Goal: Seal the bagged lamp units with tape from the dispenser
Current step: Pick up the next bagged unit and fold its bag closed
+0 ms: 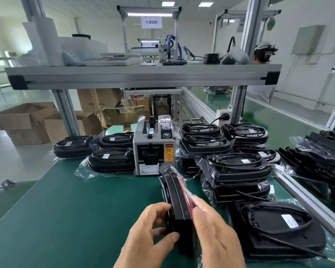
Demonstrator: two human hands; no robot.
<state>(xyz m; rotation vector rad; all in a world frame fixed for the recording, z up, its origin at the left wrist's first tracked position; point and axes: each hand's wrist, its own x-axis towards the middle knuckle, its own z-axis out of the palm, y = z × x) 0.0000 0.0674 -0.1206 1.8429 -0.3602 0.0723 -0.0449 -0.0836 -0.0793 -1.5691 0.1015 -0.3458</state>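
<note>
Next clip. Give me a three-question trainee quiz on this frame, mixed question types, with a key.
1. True or false: the held lamp lies flat on the mat.
2. Where is the dispenser? A) on the floor B) on the mat, just beyond the held lamp C) in a hand
3. Fill in: the left hand and right hand together grip one bagged ____.
Key: 1 false, it stands on edge; 2 B; 3 lamp.
</note>
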